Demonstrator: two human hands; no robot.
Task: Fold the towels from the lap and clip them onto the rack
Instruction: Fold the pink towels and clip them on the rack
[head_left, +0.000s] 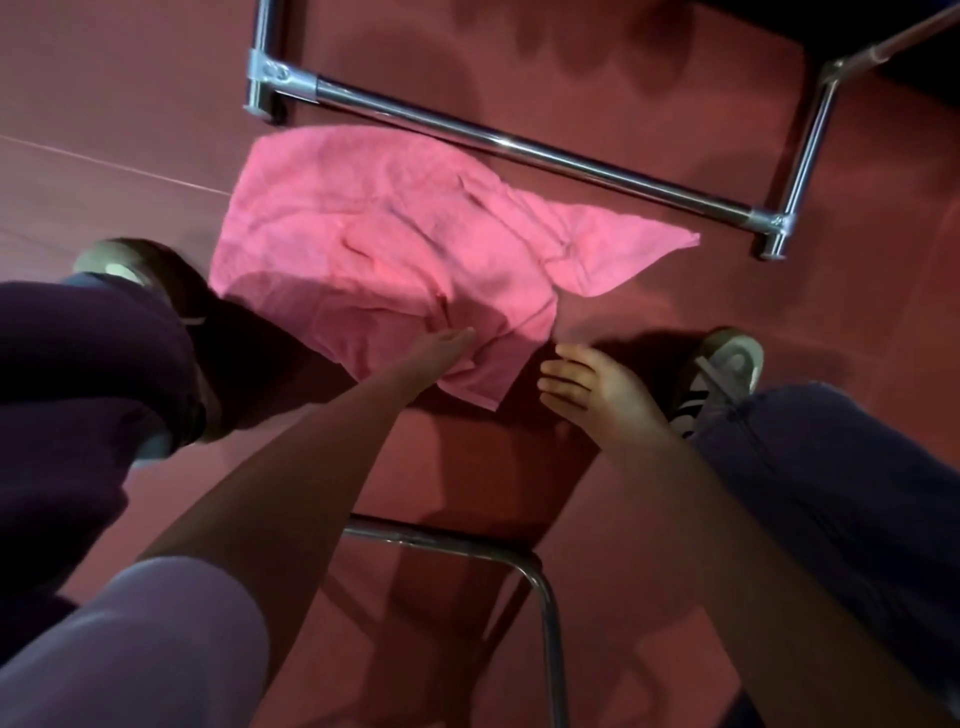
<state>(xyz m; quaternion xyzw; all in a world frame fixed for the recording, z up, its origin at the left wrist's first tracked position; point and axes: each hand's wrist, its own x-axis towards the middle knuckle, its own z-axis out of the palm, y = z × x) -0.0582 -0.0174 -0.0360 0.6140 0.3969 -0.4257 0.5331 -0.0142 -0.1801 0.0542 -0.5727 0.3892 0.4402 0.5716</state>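
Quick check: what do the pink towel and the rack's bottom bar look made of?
Pink towel: soft cloth, perhaps cotton or microfibre; matte, creased, lying in limp folds. Rack bar: metal tube, probably chromed or polished steel; bright mirror-like streaks run along it, with silver joints at its ends.

We look down on a smooth reddish floor (779, 322), a pale seam (104, 161) crossing its left; a chrome chair frame (545, 613) casts soft shadows.

We see red floor (104, 104), left sneaker (130, 265) and right sneaker (730, 364) on it, dark trouser legs (831, 493), chrome chair tube (546, 613) below.
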